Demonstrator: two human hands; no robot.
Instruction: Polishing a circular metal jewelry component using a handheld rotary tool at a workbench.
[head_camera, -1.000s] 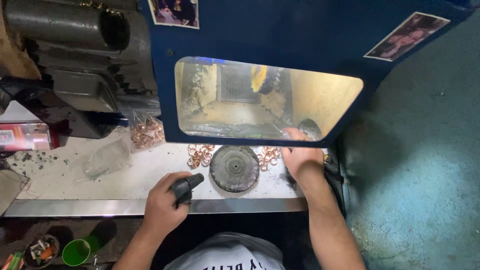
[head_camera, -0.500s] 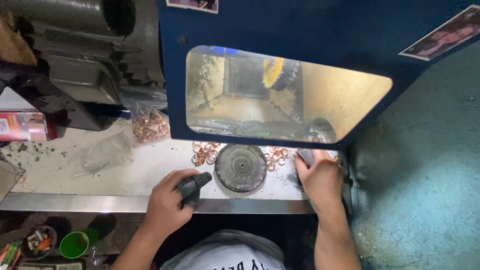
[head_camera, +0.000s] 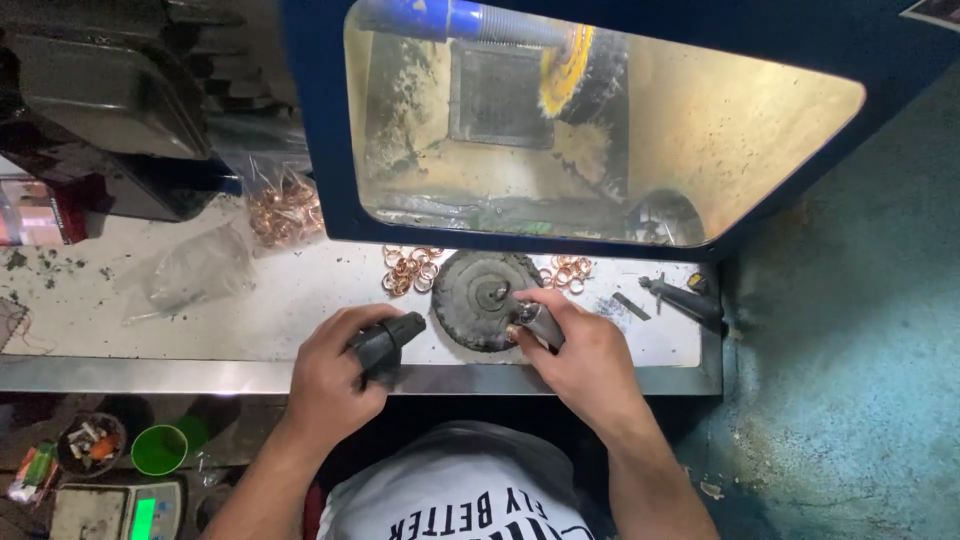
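On the bench edge, left hand (head_camera: 330, 375) gripping black tool (head_camera: 385, 342) pointing up-right, right hand (head_camera: 580, 355) clasping metal piece (head_camera: 540, 322).

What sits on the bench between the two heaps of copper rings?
The dark round disc lies between the left ring heap and the right ring heap, seen from the head camera.

The left hand (head_camera: 330, 375) wraps the dark tool (head_camera: 385, 342) so that only its tip shows past the fingers. The right hand (head_camera: 585, 360) covers most of a small grey metal piece (head_camera: 540, 322), whose kind cannot be told, and hides the near right edge of the dark round wheel (head_camera: 487, 298). The blue hood (head_camera: 320, 150) hides the far tabletop (head_camera: 300, 290). The dark machine (head_camera: 100, 100) at far left runs off the picture's edge.
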